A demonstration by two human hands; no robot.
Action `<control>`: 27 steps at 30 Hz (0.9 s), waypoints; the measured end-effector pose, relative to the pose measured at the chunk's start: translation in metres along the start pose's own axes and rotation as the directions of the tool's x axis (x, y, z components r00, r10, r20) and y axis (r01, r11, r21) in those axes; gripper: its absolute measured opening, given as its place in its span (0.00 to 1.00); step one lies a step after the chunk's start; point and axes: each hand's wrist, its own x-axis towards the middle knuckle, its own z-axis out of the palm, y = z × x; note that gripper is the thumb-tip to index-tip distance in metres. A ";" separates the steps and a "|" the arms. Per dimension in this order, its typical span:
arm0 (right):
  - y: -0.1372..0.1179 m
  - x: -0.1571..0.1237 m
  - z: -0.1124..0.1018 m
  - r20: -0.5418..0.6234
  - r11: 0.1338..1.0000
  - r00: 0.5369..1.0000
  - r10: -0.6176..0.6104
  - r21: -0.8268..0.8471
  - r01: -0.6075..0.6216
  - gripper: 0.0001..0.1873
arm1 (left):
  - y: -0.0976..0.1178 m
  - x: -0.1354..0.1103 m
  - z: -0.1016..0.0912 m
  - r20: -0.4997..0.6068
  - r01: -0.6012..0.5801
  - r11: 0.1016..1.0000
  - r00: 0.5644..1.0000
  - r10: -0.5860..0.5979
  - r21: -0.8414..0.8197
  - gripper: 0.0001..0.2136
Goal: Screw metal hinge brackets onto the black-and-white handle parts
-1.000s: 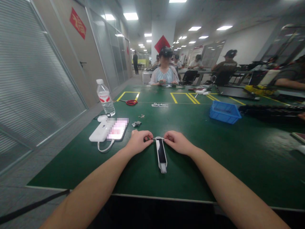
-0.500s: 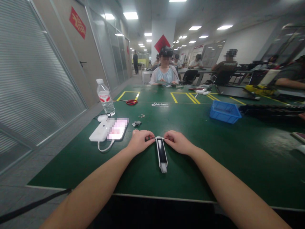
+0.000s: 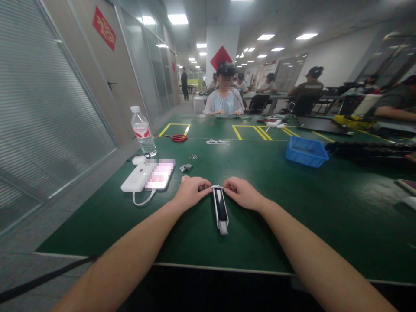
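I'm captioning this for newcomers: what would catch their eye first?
First, the slim device low centre on the green table, with the left grip and right grip at its far end. Then the blue bin farther back on the right, and the bottle on the left.

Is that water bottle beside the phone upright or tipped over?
Upright: the water bottle stands on the green table, with its white cap on top.

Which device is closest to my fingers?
The slim black-faced device, its far end between left hand and right hand; phone and power bank lie farther left.
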 end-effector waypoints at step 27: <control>0.002 -0.001 -0.001 -0.010 1.000 1.000 -0.012 0.011 0.012 0.07 | -0.002 -0.003 -0.003 0.003 -0.021 1.000 1.000 0.021 0.022 0.06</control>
